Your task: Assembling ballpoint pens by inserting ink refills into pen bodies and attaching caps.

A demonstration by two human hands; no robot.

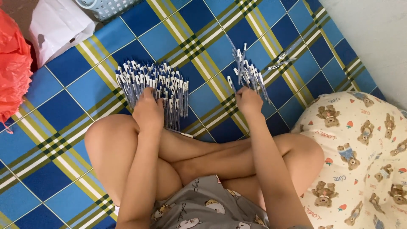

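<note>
I sit cross-legged on a blue, green and white plaid mat [59,101]. My left hand [148,111] rests on top of a wide pile of blue and white pens [152,85] lying in front of my left knee, fingers curled down among them. My right hand [249,100] is closed around the lower ends of a smaller bunch of pens [248,72], which fan upward from the fist. A few clear pen parts [282,60] lie loose on the mat to the right of that bunch.
A cream pillow with bear prints [360,157] lies at my right. A red plastic bag [12,63] and a white bag [57,27] sit at the upper left, with a pale blue basket [108,6] behind. A white wall [373,38] borders the right.
</note>
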